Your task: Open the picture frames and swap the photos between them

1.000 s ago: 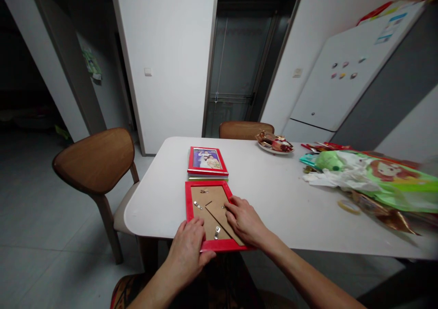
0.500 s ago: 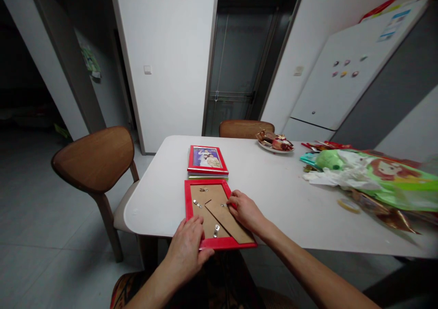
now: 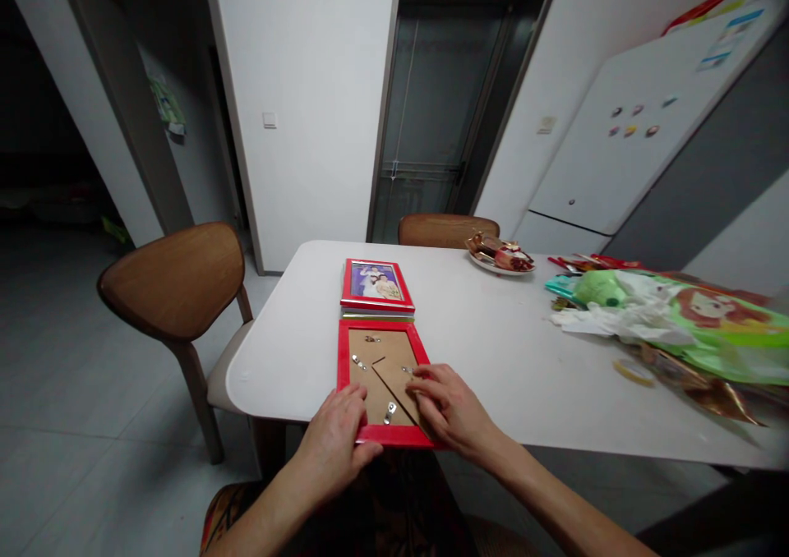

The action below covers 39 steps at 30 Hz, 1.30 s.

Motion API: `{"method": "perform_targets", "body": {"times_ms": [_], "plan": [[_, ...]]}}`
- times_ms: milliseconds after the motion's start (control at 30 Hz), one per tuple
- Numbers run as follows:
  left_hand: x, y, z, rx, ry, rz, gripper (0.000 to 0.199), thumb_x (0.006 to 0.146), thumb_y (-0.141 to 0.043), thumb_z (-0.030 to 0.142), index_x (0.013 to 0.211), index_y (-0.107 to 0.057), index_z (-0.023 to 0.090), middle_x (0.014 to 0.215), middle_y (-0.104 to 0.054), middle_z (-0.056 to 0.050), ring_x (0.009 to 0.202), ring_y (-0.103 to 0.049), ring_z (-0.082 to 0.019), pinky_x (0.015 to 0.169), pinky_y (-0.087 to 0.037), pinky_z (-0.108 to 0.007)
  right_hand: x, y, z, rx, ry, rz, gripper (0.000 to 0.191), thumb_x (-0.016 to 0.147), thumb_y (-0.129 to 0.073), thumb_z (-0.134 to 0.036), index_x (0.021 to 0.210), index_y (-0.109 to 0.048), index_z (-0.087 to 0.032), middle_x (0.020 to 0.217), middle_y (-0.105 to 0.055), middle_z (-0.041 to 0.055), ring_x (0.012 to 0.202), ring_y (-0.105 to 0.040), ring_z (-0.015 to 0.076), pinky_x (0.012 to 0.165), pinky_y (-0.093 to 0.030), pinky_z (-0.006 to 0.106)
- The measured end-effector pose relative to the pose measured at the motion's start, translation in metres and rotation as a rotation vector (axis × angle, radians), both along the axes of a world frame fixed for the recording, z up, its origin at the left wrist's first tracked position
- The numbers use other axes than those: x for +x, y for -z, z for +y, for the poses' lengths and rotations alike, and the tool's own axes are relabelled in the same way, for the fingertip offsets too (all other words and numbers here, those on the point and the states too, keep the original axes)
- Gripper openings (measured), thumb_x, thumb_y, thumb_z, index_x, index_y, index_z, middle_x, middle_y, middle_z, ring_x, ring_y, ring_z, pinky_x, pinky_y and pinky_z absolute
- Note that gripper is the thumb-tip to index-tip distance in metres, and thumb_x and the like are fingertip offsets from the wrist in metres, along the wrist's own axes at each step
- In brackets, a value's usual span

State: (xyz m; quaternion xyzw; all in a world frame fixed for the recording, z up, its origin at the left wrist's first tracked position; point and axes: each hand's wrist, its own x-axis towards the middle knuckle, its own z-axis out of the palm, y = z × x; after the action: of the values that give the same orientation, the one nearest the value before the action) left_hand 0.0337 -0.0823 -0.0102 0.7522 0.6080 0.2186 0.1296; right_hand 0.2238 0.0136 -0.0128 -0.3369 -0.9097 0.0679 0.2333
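A red picture frame (image 3: 388, 436) lies face down at the table's near edge, its brown backing board (image 3: 370, 393) showing. The board carries a stand flap and small metal clips, one of them a lower clip (image 3: 389, 412). My left hand (image 3: 336, 425) grips the frame's lower left corner, fingers over the rim and thumb at the near edge. My right hand (image 3: 453, 409) rests over the right side, fingers bent and apart, fingertips beside the right clip (image 3: 408, 370). It covers part of the flap and the lower right rim. Just beyond, another red frame with a photo (image 3: 376, 281) tops a stack.
A plate of wrapped items (image 3: 500, 255) stands at the table's far side. Green packaging (image 3: 708, 319), white tissue (image 3: 629, 315) and a tape roll (image 3: 633, 373) lie to the right. Wooden chairs stand at the left (image 3: 178, 282) and far side (image 3: 448, 230).
My right hand has shifted from the frame's right rim onto the backing, its fingers now bent near the right clip. My left hand keeps its hold. The view has moved slightly.
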Motion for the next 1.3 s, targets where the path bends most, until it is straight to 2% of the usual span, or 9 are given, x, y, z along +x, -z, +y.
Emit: {"method": "perform_targets", "body": {"times_ms": [100,233,333,533,800,1033,1167,1233,1300], "plan": [[-0.001,0.001,0.001,0.000,-0.013,-0.008,0.029,0.065,-0.062,0.024,0.090,-0.054,0.014,0.121,-0.047,-0.014,0.114,-0.039,-0.025,0.097,-0.030,-0.041,-0.007,-0.006,-0.021,-0.011,-0.164,-0.059,0.027,0.080,-0.039,-0.023,0.097,-0.059,-0.026,0.103,-0.050,0.0058,0.098,-0.041,0.0190,0.085,-0.033,0.036],[-0.003,0.003,0.002,0.014,-0.014,-0.027,0.032,0.065,-0.062,0.025,0.093,-0.053,0.014,0.120,-0.047,-0.014,0.114,-0.039,-0.025,0.097,-0.031,-0.041,-0.011,-0.012,-0.028,-0.012,-0.209,-0.136,0.029,0.075,-0.048,-0.037,0.101,-0.056,-0.030,0.110,-0.045,0.0048,0.106,-0.034,0.0222,0.088,-0.028,0.039],[-0.005,0.004,0.002,0.019,-0.007,-0.023,0.036,0.065,-0.062,0.025,0.098,-0.052,0.014,0.121,-0.047,-0.013,0.115,-0.038,-0.024,0.097,-0.029,-0.042,-0.010,-0.011,-0.026,-0.010,-0.237,-0.171,0.036,0.068,-0.055,-0.040,0.102,-0.055,-0.029,0.112,-0.043,0.0048,0.108,-0.032,0.0230,0.089,-0.026,0.039],[-0.006,0.005,0.001,0.026,-0.013,-0.056,0.027,0.065,-0.062,0.026,0.088,-0.055,0.016,0.120,-0.048,-0.011,0.114,-0.039,-0.024,0.097,-0.030,-0.040,-0.011,-0.009,-0.024,0.016,-0.253,-0.199,0.035,0.070,-0.053,-0.038,0.103,-0.054,-0.028,0.108,-0.045,0.0056,0.105,-0.033,0.0229,0.088,-0.027,0.039],[-0.009,0.007,0.002,0.040,0.009,-0.069,0.025,0.068,-0.060,0.030,0.087,-0.055,0.015,0.120,-0.047,-0.013,0.115,-0.037,-0.025,0.097,-0.030,-0.041,-0.015,-0.009,-0.028,0.033,-0.232,-0.236,0.035,0.073,-0.049,-0.039,0.107,-0.052,-0.027,0.112,-0.045,0.0063,0.104,-0.033,0.0230,0.086,-0.028,0.038],[-0.010,0.005,0.000,0.033,-0.015,-0.088,0.034,0.065,-0.063,0.026,0.095,-0.053,0.016,0.118,-0.049,-0.011,0.114,-0.039,-0.024,0.097,-0.030,-0.040,-0.015,-0.012,-0.031,-0.019,-0.268,-0.147,0.024,0.072,-0.051,-0.037,0.090,-0.059,-0.023,0.102,-0.049,0.0057,0.098,-0.037,0.0207,0.086,-0.029,0.037],[-0.008,0.003,-0.001,0.009,-0.030,-0.109,0.026,0.062,-0.064,0.022,0.086,-0.055,0.016,0.118,-0.049,-0.011,0.114,-0.038,-0.023,0.097,-0.031,-0.038,-0.017,-0.015,-0.025,-0.065,-0.269,-0.092,0.034,0.075,-0.048,-0.035,0.106,-0.053,-0.022,0.107,-0.048,0.0076,0.100,-0.039,0.0208,0.086,-0.031,0.037],[-0.008,0.003,0.000,0.003,-0.031,-0.121,0.026,0.062,-0.064,0.022,0.086,-0.055,0.015,0.117,-0.050,-0.011,0.114,-0.038,-0.023,0.097,-0.031,-0.038,-0.026,-0.016,-0.016,-0.087,-0.223,-0.057,0.038,0.079,-0.040,-0.030,0.115,-0.045,-0.019,0.109,-0.049,0.0094,0.100,-0.041,0.0195,0.085,-0.032,0.035],[-0.008,0.004,0.001,0.000,-0.029,-0.131,0.029,0.061,-0.064,0.021,0.087,-0.055,0.015,0.116,-0.051,-0.011,0.114,-0.039,-0.023,0.096,-0.031,-0.038,-0.041,-0.016,-0.005,-0.088,-0.167,-0.070,0.035,0.082,-0.034,-0.025,0.115,-0.044,-0.017,0.106,-0.050,0.0099,0.096,-0.043,0.0181,0.082,-0.034,0.033]]}}
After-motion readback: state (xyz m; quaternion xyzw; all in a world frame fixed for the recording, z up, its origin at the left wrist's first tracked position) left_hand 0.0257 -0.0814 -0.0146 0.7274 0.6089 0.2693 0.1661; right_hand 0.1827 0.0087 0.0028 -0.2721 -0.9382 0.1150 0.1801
